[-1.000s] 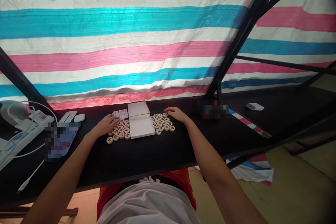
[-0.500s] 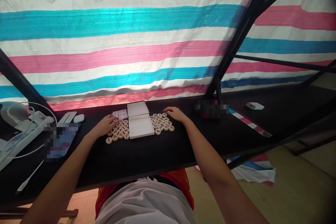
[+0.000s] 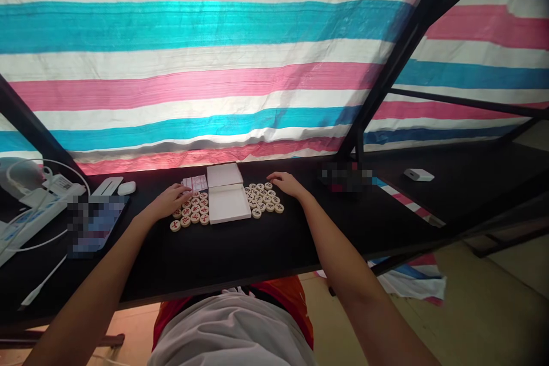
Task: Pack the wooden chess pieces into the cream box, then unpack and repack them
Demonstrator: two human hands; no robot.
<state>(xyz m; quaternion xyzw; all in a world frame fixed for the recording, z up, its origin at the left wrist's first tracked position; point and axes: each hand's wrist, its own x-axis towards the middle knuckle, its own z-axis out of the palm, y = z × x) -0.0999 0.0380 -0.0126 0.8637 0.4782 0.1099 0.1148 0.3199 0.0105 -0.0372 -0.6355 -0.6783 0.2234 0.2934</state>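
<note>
Rows of round Chinese chess pieces with red characters lie on the black table. My left hand rests at their upper left, fingers stretched out over the nearest pieces, hiding some of them. Pieces with black characters form a second group on the right. Beside the upper right of that group lies my right hand, its fingers extended and the tips close to the edge pieces. Between the groups sits an open white box, its lid folded back. Behind the red pieces lies a folded sheet with a grid.
On the left are a phone, a white earbud case, a power strip with cables, and a white cable. A white charger lies far right. A striped tarp hangs behind the black table.
My left hand has shifted slightly left and back from the red pieces, uncovering a little more of them. My right hand stays by the black pieces. The camera view has tilted slightly.
</note>
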